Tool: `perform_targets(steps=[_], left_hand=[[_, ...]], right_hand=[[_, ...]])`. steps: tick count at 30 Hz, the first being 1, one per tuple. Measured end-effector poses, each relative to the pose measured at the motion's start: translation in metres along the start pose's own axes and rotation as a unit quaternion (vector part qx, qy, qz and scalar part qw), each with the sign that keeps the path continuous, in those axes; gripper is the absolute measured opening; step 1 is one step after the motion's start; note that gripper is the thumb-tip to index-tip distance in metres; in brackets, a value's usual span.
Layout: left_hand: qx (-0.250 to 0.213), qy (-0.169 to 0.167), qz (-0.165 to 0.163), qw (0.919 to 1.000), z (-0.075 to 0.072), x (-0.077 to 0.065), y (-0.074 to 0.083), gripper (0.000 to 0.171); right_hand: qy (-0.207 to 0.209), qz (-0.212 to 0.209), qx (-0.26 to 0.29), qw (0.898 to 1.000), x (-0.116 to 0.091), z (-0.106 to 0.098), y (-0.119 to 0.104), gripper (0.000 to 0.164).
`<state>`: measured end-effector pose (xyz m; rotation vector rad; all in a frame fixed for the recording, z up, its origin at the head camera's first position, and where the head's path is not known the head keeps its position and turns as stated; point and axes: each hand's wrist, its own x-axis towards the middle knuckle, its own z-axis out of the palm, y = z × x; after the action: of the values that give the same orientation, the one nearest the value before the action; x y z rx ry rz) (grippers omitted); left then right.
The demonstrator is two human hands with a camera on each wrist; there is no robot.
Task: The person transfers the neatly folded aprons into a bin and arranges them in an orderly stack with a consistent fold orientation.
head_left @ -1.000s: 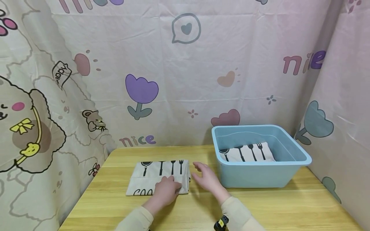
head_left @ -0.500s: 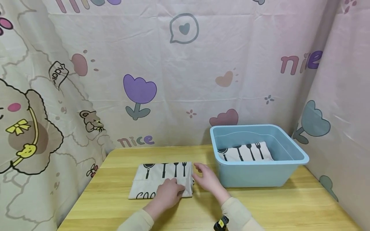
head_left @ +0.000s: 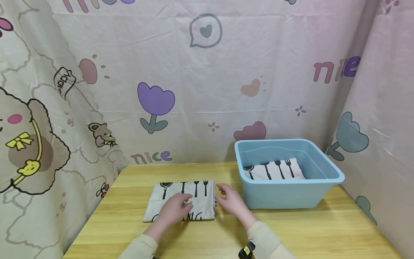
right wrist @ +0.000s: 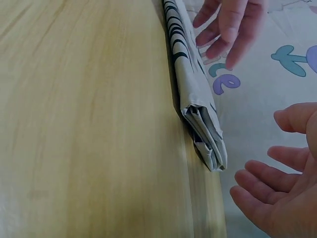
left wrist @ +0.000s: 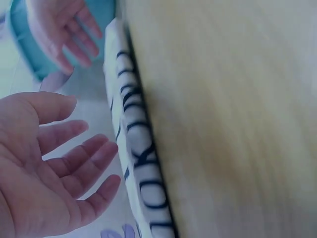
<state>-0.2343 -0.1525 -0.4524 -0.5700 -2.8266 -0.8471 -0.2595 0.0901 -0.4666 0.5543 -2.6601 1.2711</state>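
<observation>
A folded white cloth (head_left: 203,207) printed with black utensils and lettering lies flat on the wooden table. My left hand (head_left: 174,208) is over its front half, fingers relaxed and spread, holding nothing. In the left wrist view that hand (left wrist: 54,168) shows apart from the cloth's folded front edge (left wrist: 141,148). Just past the cloth's right side is my right hand (head_left: 233,201), loosely bent and holding nothing. The right wrist view shows the cloth's layered end (right wrist: 205,139) close to the right hand's fingertips (right wrist: 240,193).
A light blue plastic tub (head_left: 284,196) stands at the right of the table (head_left: 200,242), with another utensil-printed cloth (head_left: 275,170) inside. A patterned curtain (head_left: 200,82) hangs behind and at both sides. A black and yellow device (head_left: 247,250) sits at the right wrist.
The folded cloth shifted slightly right and nearer, with the left hand pressing on it. Then the left hand lifted off and moved left. The right hand stayed nearly in place beside the cloth.
</observation>
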Motion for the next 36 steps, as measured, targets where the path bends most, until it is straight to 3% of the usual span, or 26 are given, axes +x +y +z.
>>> perform_targets(steps=[9,16,26,31,36], left_hand=[[-0.038,0.038,-0.089,0.9946,-0.032,-0.002,-0.032,0.042],[-0.062,0.056,-0.156,0.9842,-0.052,-0.005,-0.06,0.054],[-0.042,0.046,-0.22,0.9735,-0.062,-0.009,-0.095,0.062],[-0.084,0.033,-0.243,0.966,-0.066,-0.01,-0.102,0.064],[-0.14,0.03,-0.269,0.9525,-0.069,-0.01,-0.104,0.064]], right_hand=[[-0.003,0.004,0.012,1.0,-0.002,-0.001,0.002,0.045],[-0.004,0.011,0.013,1.0,-0.001,0.001,0.003,0.045],[-0.003,0.017,0.003,1.0,0.0,0.005,0.004,0.047],[-0.01,0.04,0.019,0.999,0.003,0.007,0.003,0.051],[-0.027,0.066,0.049,0.996,0.005,0.009,0.004,0.056]])
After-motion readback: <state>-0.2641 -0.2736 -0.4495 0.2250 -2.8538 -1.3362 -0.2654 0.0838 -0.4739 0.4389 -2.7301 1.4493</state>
